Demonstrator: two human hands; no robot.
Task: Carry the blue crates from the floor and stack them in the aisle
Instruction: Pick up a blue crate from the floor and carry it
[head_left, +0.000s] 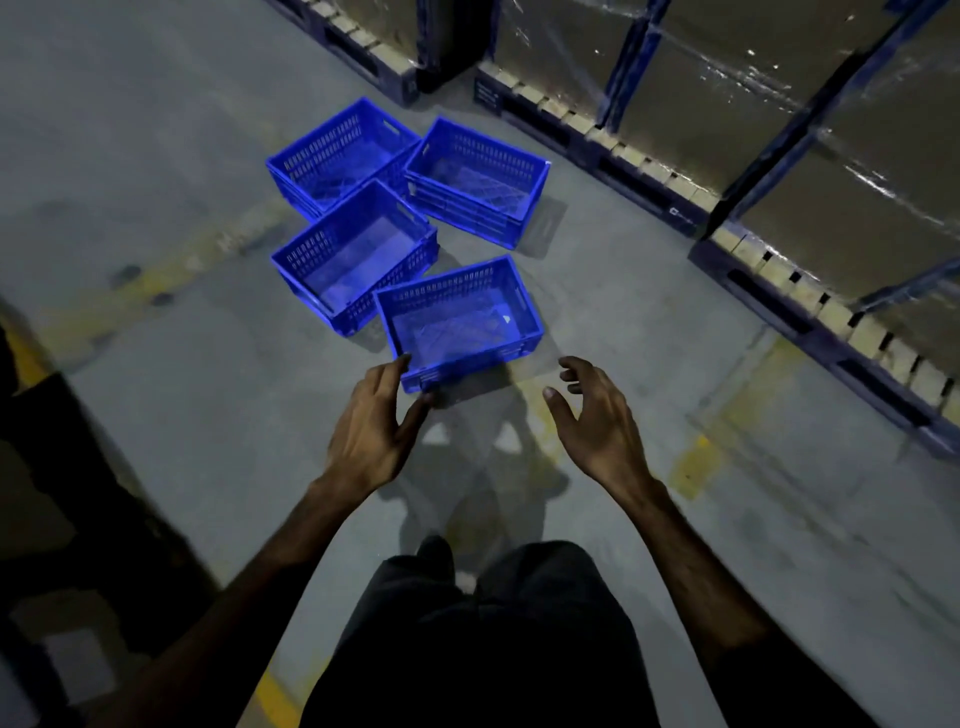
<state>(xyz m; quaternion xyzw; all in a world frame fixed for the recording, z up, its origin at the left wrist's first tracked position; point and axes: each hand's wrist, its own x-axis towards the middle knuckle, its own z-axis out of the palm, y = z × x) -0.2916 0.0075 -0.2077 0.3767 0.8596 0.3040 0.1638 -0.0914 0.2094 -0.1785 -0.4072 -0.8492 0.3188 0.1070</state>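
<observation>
Hands reach down toward the nearest of four blue crates on the floor (156, 156). Left hand (371, 423) is spread open, its fingers (400, 364) at the near-left corner of the nearest crate (460, 319), gripping nothing yet. That crate lies just ahead, long axis running left to right, slightly skewed. Right hand (597, 415) is open and curled, empty, just off the crate's near-right corner, so the left is nearer. Three other crates (358, 249) cluster beyond, beside the pallet racks (779, 156).

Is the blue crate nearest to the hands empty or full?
Empty. The nearest crate stands upright on the floor, and its bare bottom shows through the open top.
</observation>
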